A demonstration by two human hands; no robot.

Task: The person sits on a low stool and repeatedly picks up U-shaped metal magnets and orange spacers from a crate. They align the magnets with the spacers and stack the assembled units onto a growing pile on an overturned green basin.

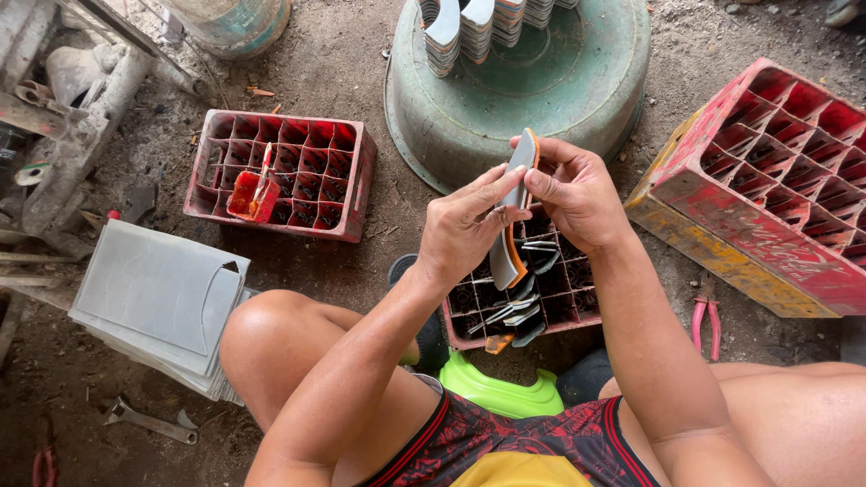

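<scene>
Nearest the lens: bare knees, red-patterned shorts, a green seat edge between the legs.

Largest items first. Upturned grey basin on the dirt ahead, carrying rows of stacked curved pieces along its far side. Tilted red-and-yellow crate to the right, cells showing nothing inside. Second red crate to the left, holding a small red tub in one corner. Stack of grey sheets beside the left knee, top sheet with a curved cut-out. Third red crate directly below the hands, several cells filled with curved grey-and-orange pieces.

Hands together, raised over that crate. Left hand pinching the middle of a curved grey strip with orange backing; right hand closed on its upper end. Strip upright, lower tip hanging just above the crate.

Smaller items: pink-handled pliers on the ground right, wrench lower left.

Progress, as judged: many pieces stacked on the basin, a few in the near crate, most cells still vacant; uncut sheets remaining.
</scene>
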